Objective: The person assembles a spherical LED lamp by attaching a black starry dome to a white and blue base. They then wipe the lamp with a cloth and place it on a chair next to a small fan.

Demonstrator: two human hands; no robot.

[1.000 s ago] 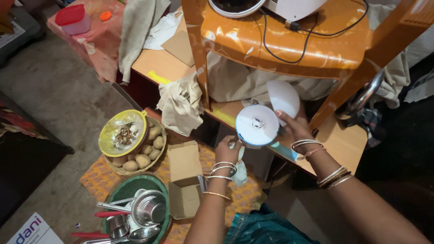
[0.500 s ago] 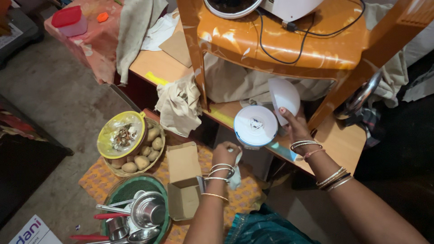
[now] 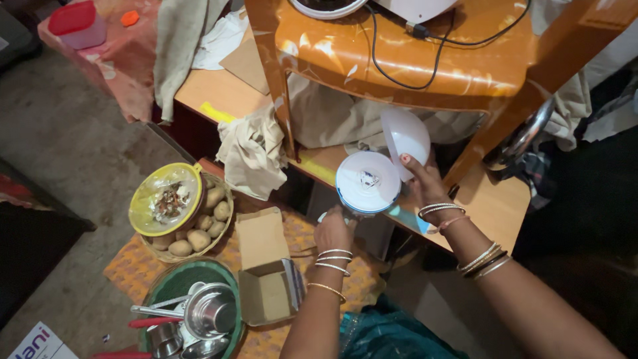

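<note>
The person's left hand is sitting just below the middle of the frame, fingers curled shut around the handle of a round white jar, which is being held up so its flat lid faces the camera. The jar is hovering in front of the lower shelf, at the centre of the frame. The right hand is just right of the jar, its fingers closed on a white cap that is leaning against the jar's upper right edge. Several bangles are ringing each wrist.

Above both hands, an orange table is spanning the top of the frame, with a black cord trailing across it. A beige cloth is hanging off the shelf to the left of the jar.

At lower left, a basket is holding potatoes, and a yellow bowl of scraps is resting on top of them. Below that, a green tray is carrying steel cups and utensils. An open cardboard box is lying just left of the left forearm, on a patterned orange mat. In the upper left corner, a red-lidded container is standing on a reddish cloth.
</note>
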